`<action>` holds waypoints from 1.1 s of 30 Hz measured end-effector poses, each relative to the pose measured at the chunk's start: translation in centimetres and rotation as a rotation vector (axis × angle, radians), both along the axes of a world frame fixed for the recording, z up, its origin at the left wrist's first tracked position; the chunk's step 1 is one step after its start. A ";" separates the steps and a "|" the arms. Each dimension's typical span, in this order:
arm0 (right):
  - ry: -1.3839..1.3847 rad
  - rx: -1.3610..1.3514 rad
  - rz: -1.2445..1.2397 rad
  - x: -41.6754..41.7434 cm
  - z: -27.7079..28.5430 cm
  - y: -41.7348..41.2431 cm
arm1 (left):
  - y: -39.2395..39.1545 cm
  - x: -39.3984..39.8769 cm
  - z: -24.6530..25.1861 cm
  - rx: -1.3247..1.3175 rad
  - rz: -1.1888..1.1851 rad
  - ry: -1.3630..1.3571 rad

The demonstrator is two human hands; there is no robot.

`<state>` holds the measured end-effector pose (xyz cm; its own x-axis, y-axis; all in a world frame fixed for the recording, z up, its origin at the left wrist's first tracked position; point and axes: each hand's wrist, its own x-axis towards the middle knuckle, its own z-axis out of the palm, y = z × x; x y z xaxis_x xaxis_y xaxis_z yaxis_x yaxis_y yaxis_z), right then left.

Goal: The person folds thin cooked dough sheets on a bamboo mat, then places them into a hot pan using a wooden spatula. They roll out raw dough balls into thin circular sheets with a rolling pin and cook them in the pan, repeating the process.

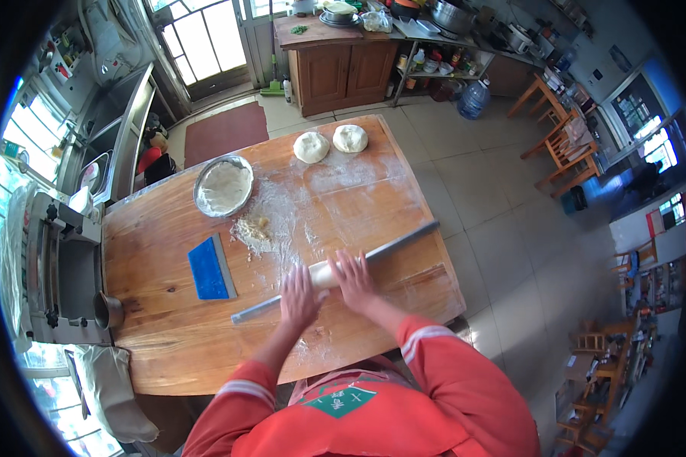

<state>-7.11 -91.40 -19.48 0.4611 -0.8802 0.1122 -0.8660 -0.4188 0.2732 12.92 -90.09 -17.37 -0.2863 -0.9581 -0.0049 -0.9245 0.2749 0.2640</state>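
Note:
A long grey rolling pin (403,240) lies slantwise across the near part of the wooden table, with pale dough (322,275) wrapped around its middle. My left hand (300,297) lies over the left end of that dough roll. Over its right end is my right hand (351,280), fingers spread across the top. Both palms bear on the roll, and their undersides are hidden. Ahead of my hands, loose flour and yellowish crumbs (254,227) dust the wood. A blue dough scraper (210,269) with a grey edge lies to the left.
On the wooden table (166,337) stand a metal bowl (224,185) of flour and two round dough pieces (311,147) near the far edge. A dough-rolling machine (71,268) and a small metal cup (108,310) flank the left edge. Beyond is a wooden cabinet (343,77).

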 end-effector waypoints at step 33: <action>-1.087 0.426 -0.002 -13.8 -4.4 -1.8 | 9.8 -12.7 -4.5 1.127 1.219 1.891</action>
<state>-20.92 -93.20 -23.86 0.3024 -0.9425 0.1425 -0.5578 -0.2962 -0.7753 0.21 -80.24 -21.86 -0.1880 -0.4607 -0.8674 0.7233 -0.6624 0.1950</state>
